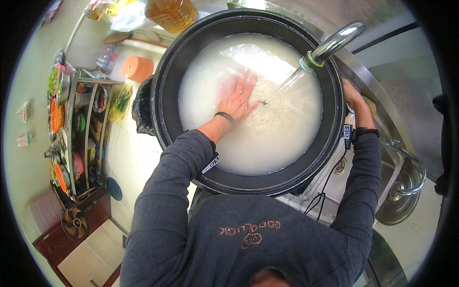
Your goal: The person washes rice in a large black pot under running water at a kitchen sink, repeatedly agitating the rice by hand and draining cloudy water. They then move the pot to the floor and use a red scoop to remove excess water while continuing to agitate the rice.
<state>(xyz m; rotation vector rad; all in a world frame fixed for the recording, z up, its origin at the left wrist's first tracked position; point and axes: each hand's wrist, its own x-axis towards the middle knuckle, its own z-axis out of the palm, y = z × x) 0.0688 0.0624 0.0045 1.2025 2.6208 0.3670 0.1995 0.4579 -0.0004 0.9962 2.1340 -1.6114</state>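
Observation:
A large round black tub (168,118) holds cloudy whitish water (200,97) with a mound of rice grains (274,111) showing at the middle. My left hand (237,98), with a dark band at the wrist, lies palm down in the water beside the rice, fingers spread, holding nothing that I can see. Water streams from a curved chrome faucet (339,39) onto the rice. Out at the tub's right outer wall is my right hand (351,94); its fingers are partly hidden behind the rim, so its grip cannot be made out.
A steel sink (331,193) with a second chrome faucet (412,158) lies at right. A large bottle of amber liquid (172,14) stands behind the tub. At left are an orange stool or bucket (137,68), a black plastic bag (143,107), a loaded metal shelf (77,132) and a fan (74,221).

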